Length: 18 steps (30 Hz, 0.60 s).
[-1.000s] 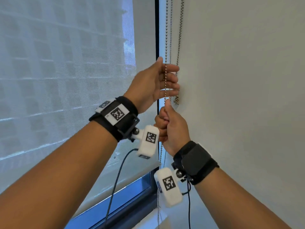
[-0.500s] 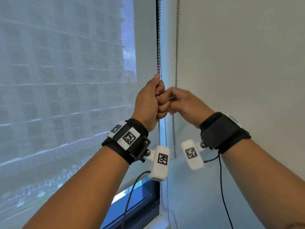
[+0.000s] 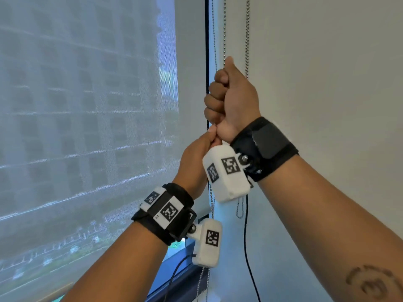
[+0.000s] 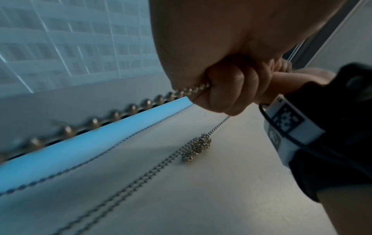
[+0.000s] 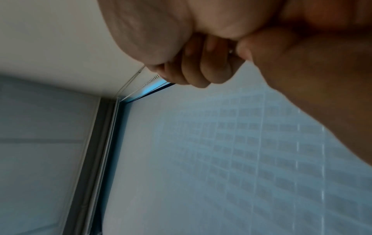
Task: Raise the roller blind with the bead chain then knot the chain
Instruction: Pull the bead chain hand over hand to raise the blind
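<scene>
The translucent roller blind (image 3: 87, 127) covers the window on the left. A metal bead chain (image 3: 224, 29) hangs beside the window frame. My right hand (image 3: 218, 94) is a fist round this chain, thumb up. Directly beneath it my left hand (image 3: 212, 136) grips the same chain, which hangs on below the wrist. In the left wrist view the left hand (image 4: 221, 89) has the bead chain (image 4: 120, 111) running out of its fist. In the right wrist view the right hand (image 5: 201, 68) has its fingers curled tight, and a single bead shows between them.
A second bead chain (image 3: 247, 40) hangs against the white wall (image 3: 327, 83) just right of my hands, with a knotted clump (image 4: 198, 147) in it. The dark window frame (image 3: 206, 40) runs vertically behind the chains. Bare glass (image 3: 174, 253) shows under the blind.
My right hand has gone from below the left hand to above it and gripped the chain higher. The left hand has closed on the chain and come down.
</scene>
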Tool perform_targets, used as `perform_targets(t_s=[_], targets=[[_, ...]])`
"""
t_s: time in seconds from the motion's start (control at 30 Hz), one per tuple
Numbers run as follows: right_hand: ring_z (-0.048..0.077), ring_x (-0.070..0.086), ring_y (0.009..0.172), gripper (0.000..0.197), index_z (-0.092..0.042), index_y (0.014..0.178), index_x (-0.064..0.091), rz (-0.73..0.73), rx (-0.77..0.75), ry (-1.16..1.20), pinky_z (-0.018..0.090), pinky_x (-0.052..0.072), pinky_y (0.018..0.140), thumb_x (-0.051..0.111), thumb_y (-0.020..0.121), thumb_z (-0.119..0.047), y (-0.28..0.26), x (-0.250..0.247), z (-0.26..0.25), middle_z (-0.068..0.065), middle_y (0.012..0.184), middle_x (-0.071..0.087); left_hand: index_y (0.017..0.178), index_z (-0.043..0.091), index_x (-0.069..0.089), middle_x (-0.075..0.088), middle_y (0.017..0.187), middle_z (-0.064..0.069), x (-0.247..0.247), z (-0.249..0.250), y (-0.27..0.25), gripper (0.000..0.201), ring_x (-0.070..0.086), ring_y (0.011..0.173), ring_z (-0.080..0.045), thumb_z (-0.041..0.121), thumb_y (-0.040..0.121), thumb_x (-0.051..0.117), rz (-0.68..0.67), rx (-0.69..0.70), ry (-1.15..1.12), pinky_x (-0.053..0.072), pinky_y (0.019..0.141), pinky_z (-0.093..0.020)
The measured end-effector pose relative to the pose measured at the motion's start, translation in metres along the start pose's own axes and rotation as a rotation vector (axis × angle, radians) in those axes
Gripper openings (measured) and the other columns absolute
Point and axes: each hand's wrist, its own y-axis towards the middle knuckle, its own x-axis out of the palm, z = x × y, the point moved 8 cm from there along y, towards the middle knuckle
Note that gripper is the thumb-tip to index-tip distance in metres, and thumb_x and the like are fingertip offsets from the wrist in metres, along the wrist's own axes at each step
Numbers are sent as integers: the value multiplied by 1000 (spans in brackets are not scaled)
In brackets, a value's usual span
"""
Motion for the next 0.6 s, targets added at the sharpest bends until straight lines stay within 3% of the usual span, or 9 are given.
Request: perform_targets(t_s=[0.07, 0.17, 0.3, 0.4, 0.5, 0.6], targets=[[11, 10, 46, 47, -25, 62, 35, 24, 8, 24, 22, 10, 40, 43, 102, -49, -7, -7, 9, -7, 55, 18, 93, 17, 66, 58, 92, -15, -5, -9, -6, 32, 52, 86, -24, 45, 95, 51, -41, -56, -4, 42, 82, -42], [10, 10, 44, 47, -25, 63, 35, 25, 17, 49, 20, 10, 38, 42, 103, -49, -15, -17, 23, -7, 54, 17, 96, 4, 60, 58, 84, -15, -13, -10, 0, 45, 55, 71, -21, 39, 104, 34, -102, -75, -33, 41, 73, -38], [11, 8, 42, 46, -23, 65, 37, -10, 22, 78, 21, 8, 40, 40, 104, -47, -25, -27, 40, -7, 49, 18, 118, -8, 59, 66, 102, -19, -19, 18, 18, 59, 63, 91, -27, 40, 105, 26, -163, 9, 3, 51, 85, -42], [12, 6, 43, 44, -16, 75, 45, -42, 18, 78, 20, 7, 40, 36, 105, -47, -32, -31, 46, -8, 46, 18, 119, -3, 62, 71, 100, -12, -7, 46, 26, 58, 65, 90, -22, 38, 107, 23, -244, 48, 40, 51, 84, -37], [11, 6, 43, 46, -24, 65, 34, -57, 44, 94, 18, 7, 40, 37, 104, -49, -37, -32, 54, -9, 47, 18, 122, 0, 62, 69, 94, -12, 7, 66, 34, 59, 64, 83, -22, 44, 106, 26, -305, 33, 112, 50, 82, -35], [10, 5, 44, 46, -26, 64, 34, -69, 95, 92, 17, 5, 40, 38, 103, -50, -42, -33, 62, -9, 49, 16, 114, 3, 64, 67, 99, -15, 25, 85, 40, 57, 68, 94, -29, 47, 105, 29, -365, 30, 113, 53, 84, -39]])
